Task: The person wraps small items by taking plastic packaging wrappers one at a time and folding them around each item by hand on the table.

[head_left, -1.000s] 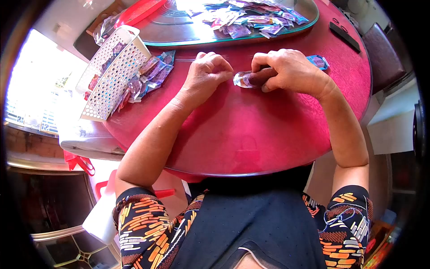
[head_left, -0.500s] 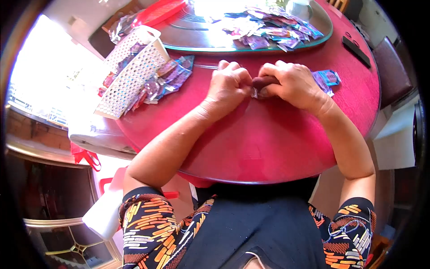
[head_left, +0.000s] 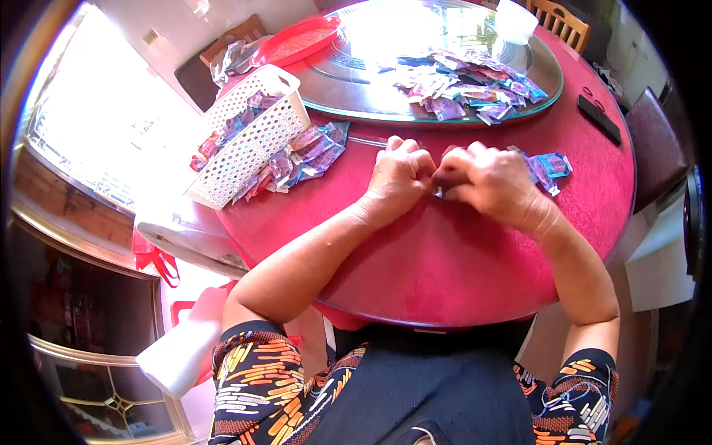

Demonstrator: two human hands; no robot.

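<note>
Left bare hand (head_left: 400, 174) and right bare hand (head_left: 495, 184) meet with fingers curled, the right pinching 1 small, light-edged piece (head_left: 440, 193), mostly hidden between them over the table; cannot tell whether the left grips it too. Judgement: best done with a light, even pinch near the edge, both wrists steady. Surface is a round, red-covered table (head_left: 445, 274) bearing glossy purple-and-blue plastic packets (head_left: 550, 169) beside the right hand and a white, perforated plastic basket (head_left: 256, 152), with a bright window (head_left: 96, 111) at the room's left.
</note>
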